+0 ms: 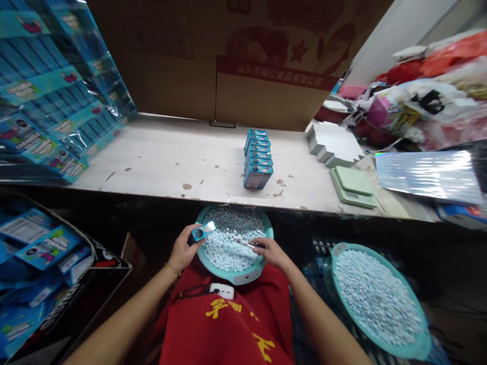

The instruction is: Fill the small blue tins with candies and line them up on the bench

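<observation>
My left hand [182,249] is closed around a small blue box [204,230], held tilted over the left part of a teal basin [236,278]. Pale blue and white candies [228,253] fill this basin, which rests at my lap. In my right hand [272,252] is the handle of a metal scoop [251,244]; its far end is hidden among the candies. On the white table ahead, a row of several small blue boxes [257,172] stands upright, front to back.
A second teal basin of candies [380,299] sits at the lower right. A green scale [353,186] and stacked white card [335,142] lie on the table's right. Wrapped blue display boxes [49,96] rise at left, above an open carton of blue packets [41,248]. A large cardboard box [171,76] blocks the back.
</observation>
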{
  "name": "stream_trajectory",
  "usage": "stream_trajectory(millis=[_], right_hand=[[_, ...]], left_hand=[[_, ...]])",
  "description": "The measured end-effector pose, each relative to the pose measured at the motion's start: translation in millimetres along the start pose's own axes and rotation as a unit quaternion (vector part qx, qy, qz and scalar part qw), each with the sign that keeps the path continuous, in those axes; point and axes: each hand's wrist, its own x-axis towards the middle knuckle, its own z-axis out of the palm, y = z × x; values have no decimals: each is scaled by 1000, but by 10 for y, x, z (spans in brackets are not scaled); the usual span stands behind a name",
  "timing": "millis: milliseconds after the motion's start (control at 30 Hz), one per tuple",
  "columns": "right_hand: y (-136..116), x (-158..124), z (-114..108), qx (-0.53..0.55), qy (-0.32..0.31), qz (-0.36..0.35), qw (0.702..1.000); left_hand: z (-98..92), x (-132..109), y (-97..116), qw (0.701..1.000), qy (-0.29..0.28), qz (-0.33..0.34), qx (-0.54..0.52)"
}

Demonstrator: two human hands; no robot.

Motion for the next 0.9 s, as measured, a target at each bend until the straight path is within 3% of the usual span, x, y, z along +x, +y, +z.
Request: stream_trajectory(millis=[133, 233, 333, 467, 567, 733, 800, 900], right_hand=[[-460, -212, -254, 11, 12, -49, 999], [-945, -268, -295, -136, 11, -52, 989], [-1343, -286, -228, -311, 11, -23, 950], [-1571, -355, -182, -393, 19, -31, 919], [-1464, -454, -292, -356, 49, -36, 932], [-900, -595, -502, -190, 129, -25, 973], [-664, -627, -508, -128, 153, -16, 980], [-406, -659, -441, -52, 174, -20, 983]], left_hand=[[165, 23, 95, 999, -12, 28, 24], [255, 29, 190, 997, -29, 57, 35], [279, 19, 243, 996, -32, 71, 45], [213, -14, 239, 996, -24, 68, 61], [107, -11, 293, 996, -16, 66, 51], [41, 268, 689, 997, -20, 73, -11], [150, 503, 897, 996, -41, 73, -40], [465, 939, 1134, 992, -70, 92, -57]])
